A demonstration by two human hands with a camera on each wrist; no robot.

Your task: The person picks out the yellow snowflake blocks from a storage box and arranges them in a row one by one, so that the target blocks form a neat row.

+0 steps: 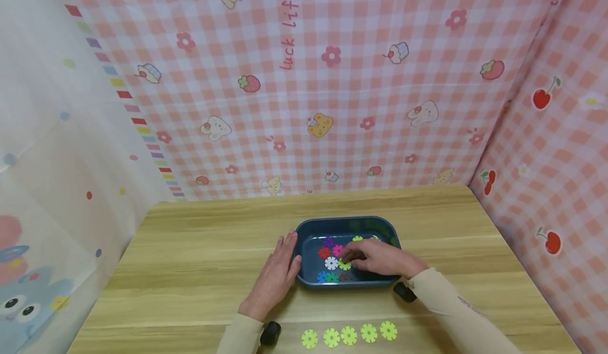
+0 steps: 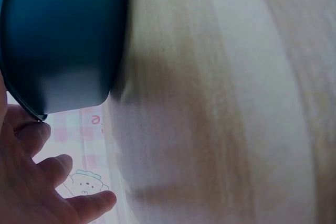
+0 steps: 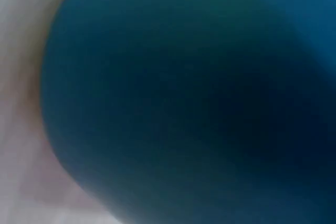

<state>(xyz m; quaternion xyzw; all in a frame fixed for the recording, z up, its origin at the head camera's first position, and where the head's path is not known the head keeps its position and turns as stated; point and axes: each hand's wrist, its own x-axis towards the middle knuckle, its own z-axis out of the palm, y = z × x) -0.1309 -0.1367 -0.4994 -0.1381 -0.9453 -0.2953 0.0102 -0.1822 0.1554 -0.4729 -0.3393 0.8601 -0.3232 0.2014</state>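
Observation:
A dark blue tray (image 1: pixel 349 284) holds several small notched plastic discs in mixed colours. My left hand (image 1: pixel 277 272) rests along its left side, fingers extended, some against the rim; the left wrist view shows these fingers (image 2: pixel 55 169) beside the tray wall (image 2: pixel 63 40). My right hand (image 1: pixel 380 257) reaches over the tray's right part, fingertips bent down at a yellow-green disc (image 1: pixel 344 264). Whether they pinch it is hidden. Close by lie a white disc (image 1: pixel 331 263), a pink disc (image 1: pixel 338 250) and a red disc (image 1: pixel 324 252). The right wrist view shows only blurred tray wall (image 3: pixel 157 77).
Several yellow-green discs (image 1: pixel 349 335) lie in a row on the wooden table (image 1: pixel 199 269), in front of the tray. Inside the tray are also purple, blue, green and brown discs. A pink checked cloth (image 1: pixel 304 95) hangs behind the table, with more cloth at both sides.

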